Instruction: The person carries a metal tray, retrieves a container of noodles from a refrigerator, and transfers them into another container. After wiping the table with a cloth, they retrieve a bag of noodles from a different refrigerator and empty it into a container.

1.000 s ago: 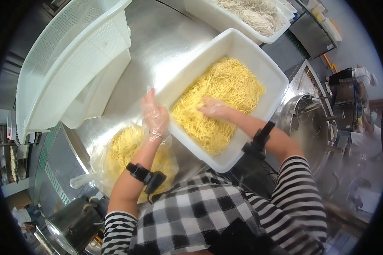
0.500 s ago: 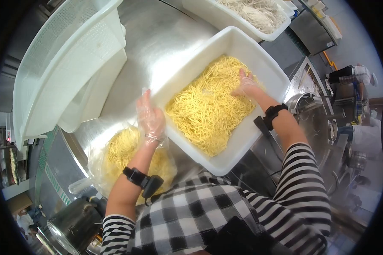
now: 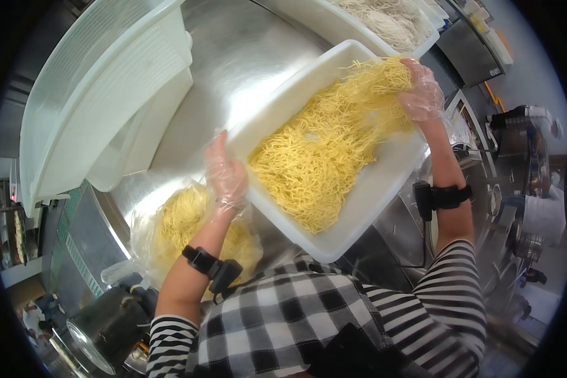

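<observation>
My right hand (image 3: 421, 94), in a clear plastic glove, is closed around a bunch of yellow noodles (image 3: 384, 79) lifted over the far right corner of the white tub (image 3: 394, 160). Strands trail from it down to the loose pile of noodles (image 3: 309, 167) spread across the tub's floor. My left hand (image 3: 225, 175), gloved as well, stays at the tub's left edge with its fingers stretched out and nothing in them. Just below that forearm, a clear plastic bag (image 3: 148, 233) holds more yellow noodles; the arm covers part of it.
A second white tub (image 3: 353, 28) with pale noodles (image 3: 390, 22) stands at the far end. Large white baskets (image 3: 107, 94) lean at the left on the steel table (image 3: 233, 57). A dark metal pot (image 3: 107, 327) is at lower left. Another person (image 3: 529, 120) is at far right.
My right hand has moved from the noodle pile up and right to the tub's far corner, pulling up a bunch of noodles. My left hand has barely moved.
</observation>
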Available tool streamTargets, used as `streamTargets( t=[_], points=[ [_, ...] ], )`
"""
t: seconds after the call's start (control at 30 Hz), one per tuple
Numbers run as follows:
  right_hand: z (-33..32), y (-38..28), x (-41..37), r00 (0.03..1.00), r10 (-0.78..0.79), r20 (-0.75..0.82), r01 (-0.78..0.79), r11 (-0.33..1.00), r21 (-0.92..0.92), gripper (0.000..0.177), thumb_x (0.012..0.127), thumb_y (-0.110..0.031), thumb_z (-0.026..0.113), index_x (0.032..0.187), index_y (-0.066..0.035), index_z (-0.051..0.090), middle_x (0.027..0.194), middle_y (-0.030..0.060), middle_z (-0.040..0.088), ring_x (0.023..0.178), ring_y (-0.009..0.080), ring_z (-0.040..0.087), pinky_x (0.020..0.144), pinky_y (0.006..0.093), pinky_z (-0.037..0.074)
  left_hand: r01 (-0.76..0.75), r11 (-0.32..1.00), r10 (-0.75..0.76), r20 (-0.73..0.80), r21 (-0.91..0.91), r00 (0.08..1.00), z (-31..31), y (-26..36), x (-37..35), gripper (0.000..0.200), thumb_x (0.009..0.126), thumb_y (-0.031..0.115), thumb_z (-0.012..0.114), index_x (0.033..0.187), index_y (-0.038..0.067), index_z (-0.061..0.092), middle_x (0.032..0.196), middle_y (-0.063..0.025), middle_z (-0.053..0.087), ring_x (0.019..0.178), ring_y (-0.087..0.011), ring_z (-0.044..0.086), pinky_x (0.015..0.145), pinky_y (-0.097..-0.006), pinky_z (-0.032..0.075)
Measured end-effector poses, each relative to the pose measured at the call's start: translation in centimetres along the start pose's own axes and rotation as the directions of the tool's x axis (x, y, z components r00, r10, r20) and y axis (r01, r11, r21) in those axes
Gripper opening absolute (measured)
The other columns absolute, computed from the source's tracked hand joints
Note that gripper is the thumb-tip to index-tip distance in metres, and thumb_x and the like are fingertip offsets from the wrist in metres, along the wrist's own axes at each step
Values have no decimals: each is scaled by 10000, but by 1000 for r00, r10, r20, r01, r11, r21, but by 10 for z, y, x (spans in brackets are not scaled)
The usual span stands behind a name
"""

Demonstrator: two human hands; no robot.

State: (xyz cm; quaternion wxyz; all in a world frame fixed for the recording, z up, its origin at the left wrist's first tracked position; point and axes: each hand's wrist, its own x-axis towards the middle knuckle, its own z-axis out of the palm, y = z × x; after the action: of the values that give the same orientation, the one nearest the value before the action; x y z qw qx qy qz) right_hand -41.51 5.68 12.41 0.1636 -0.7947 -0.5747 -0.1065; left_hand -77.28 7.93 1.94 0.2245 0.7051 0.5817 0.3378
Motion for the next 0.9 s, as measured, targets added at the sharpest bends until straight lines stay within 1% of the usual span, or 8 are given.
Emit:
streamTargets(
  t=[0.13,0.23,0.3,0.47,0.6,0.7,0.77,0.9],
  points=[
    [64,25,-16,946,-84,312,130,983,-129,569,632,-194,651,1161,-151,446,1114,170,477,1015,315,474,866,376,383,-44,999,45,26,-18,999,5,-14,0,528,679,14,424,1205,49,385,1126,-198,431,1041,-332,409,894,-393,331],
    [67,-5,-24,687,-87,722,268,953,-141,418,726,-206,590,1110,-77,485,1088,153,512,1002,306,487,867,368,381,-150,988,150,-6,41,989,2,-35,-3,522,720,107,501,1220,52,362,1206,-208,367,1101,-337,361,933,-407,304],
    [63,-17,-32,866,-365,341,311,928,205,373,751,-201,570,1094,-67,511,1078,153,530,980,291,509,849,366,396,-190,982,190,-21,-10,982,-13,-31,-23,542,731,184,546,1221,53,354,1230,-205,340,1132,-334,325,947,-411,290],
    [-8,-135,-60,842,-364,399,46,784,619,331,759,-135,561,1074,-41,524,1052,130,556,846,205,574,752,310,455,-183,981,193,509,-70,839,-122,-63,-58,372,759,217,520,1076,31,460,1044,-178,488,991,-300,461,882,-388,367],
    [-9,-222,-114,585,-775,239,296,478,827,277,759,-56,531,1036,-59,558,941,81,594,753,121,566,633,226,492,-122,925,-101,543,359,834,-188,-116,-92,277,752,214,501,931,7,541,888,-156,558,893,-289,519,839,-348,400],
    [6,-296,-175,280,-913,295,494,401,772,499,755,-169,557,1216,-67,394,1220,164,419,1104,247,437,905,357,381,1,784,-327,412,621,850,-211,-151,-113,385,731,252,528,1022,2,490,977,-191,524,937,-307,498,849,-361,385],
    [2,-339,-202,340,-717,608,361,697,620,728,734,-269,582,1314,-66,193,1335,200,220,1218,313,270,993,377,257,86,715,-363,264,693,893,-220,-185,-130,482,715,285,552,1088,-4,448,1013,-216,505,955,-324,487,862,-382,370],
    [89,-338,-230,579,-495,648,433,860,270,809,726,-288,582,1330,-50,98,1356,212,135,1228,342,232,996,364,252,281,575,-504,62,768,861,-228,-183,-148,449,761,275,485,1139,38,446,1155,-174,436,1092,-289,394,936,-345,296]
  ],
)
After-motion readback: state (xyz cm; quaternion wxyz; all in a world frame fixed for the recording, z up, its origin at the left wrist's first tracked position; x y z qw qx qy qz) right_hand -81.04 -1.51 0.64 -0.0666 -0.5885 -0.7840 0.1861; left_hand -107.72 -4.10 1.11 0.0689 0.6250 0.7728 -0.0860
